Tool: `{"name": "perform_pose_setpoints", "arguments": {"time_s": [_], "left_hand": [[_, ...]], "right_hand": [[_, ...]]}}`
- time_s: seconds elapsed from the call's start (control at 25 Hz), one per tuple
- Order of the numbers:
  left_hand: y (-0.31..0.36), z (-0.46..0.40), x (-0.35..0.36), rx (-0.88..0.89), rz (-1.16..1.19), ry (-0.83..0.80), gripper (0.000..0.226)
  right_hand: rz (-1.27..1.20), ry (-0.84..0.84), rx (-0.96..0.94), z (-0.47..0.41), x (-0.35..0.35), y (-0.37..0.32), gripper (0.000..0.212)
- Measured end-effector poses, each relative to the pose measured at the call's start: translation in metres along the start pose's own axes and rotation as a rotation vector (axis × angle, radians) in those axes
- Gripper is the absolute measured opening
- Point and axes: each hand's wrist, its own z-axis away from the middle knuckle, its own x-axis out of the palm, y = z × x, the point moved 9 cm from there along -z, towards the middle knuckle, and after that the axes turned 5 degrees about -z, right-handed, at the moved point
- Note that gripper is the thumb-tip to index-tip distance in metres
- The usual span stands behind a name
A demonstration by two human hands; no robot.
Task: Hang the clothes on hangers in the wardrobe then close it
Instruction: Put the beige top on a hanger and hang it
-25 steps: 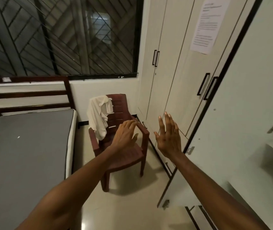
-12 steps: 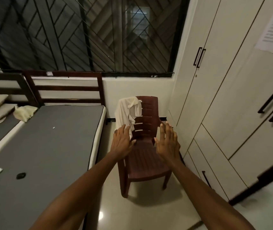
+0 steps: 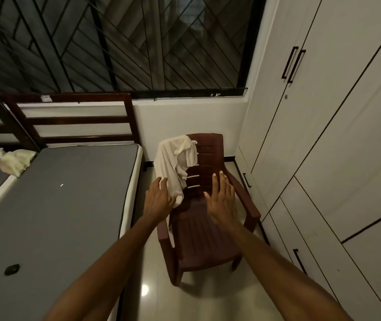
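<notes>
Our left hand (image 3: 158,200) is stretched out with fingers loose and spread, holding nothing, right at the lower hem of the white cloth garment (image 3: 175,163). We honestly can't tell if the fingertips are touching the fabric or just in front of it. Our right hand (image 3: 221,200) is out too, fingers straight and apart, empty, hanging over the seat of the dark red plastic armchair (image 3: 205,239). The garment is draped over the left side of the chair's backrest and hangs down toward the left armrest. The chair sits between the grey mattress bed (image 3: 57,205) on our left and the cream wardrobe with black bar handles (image 3: 323,135) on our right, whose doors in view are all closed. There's a crumpled pale yellow cloth (image 3: 16,159) at the far end of the bed.
</notes>
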Motion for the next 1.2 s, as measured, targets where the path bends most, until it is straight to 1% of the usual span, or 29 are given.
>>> {"name": "perform_pose_setpoints", "arguments": {"time_s": [0.04,0.12,0.28,0.44,0.56,0.72,0.8,0.84,0.92,1.0,1.04,1.08,1.2], "left_hand": [[-0.004,-0.008,0.006,0.000,-0.006,-0.003,0.073],[-0.015,-0.035,0.018,-0.015,0.015,-0.030,0.074],[-0.039,-0.107,0.045,0.001,0.038,-0.072,0.072],[-0.069,-0.193,0.069,0.010,0.089,-0.130,0.070],[-0.093,-0.249,0.082,0.027,0.107,-0.139,0.070],[-0.126,-0.322,0.109,0.023,0.152,-0.158,0.069],[-0.133,-0.348,0.118,0.036,0.182,-0.140,0.067],[-0.136,-0.357,0.123,0.045,0.197,-0.133,0.064],[-0.150,-0.373,0.136,0.047,0.239,-0.119,0.057],[-0.165,-0.383,0.146,0.022,0.297,-0.133,0.056],[-0.171,-0.386,0.151,0.017,0.320,-0.147,0.059],[-0.175,-0.387,0.154,0.014,0.339,-0.159,0.063],[-0.183,-0.395,0.161,-0.047,0.367,-0.184,0.075]], "right_hand": [[0.013,0.014,-0.006,-0.008,0.006,0.001,0.070],[-0.017,0.015,0.040,-0.036,0.020,0.002,0.071],[-0.095,0.035,0.224,-0.099,0.059,0.010,0.072],[-0.105,-0.016,0.341,-0.163,0.122,0.008,0.072],[-0.182,-0.033,0.480,-0.206,0.160,0.011,0.071],[-0.180,-0.086,0.497,-0.278,0.209,0.010,0.060],[-0.216,-0.161,0.525,-0.315,0.237,0.017,0.055],[-0.272,-0.187,0.554,-0.331,0.249,0.021,0.056],[-0.379,-0.164,0.623,-0.364,0.266,0.030,0.066],[-0.469,-0.159,0.710,-0.386,0.283,0.043,0.078],[-0.528,-0.163,0.765,-0.393,0.297,0.053,0.079],[-0.576,-0.170,0.799,-0.398,0.309,0.059,0.074],[-0.652,-0.233,0.763,-0.406,0.326,0.056,0.039]]}}
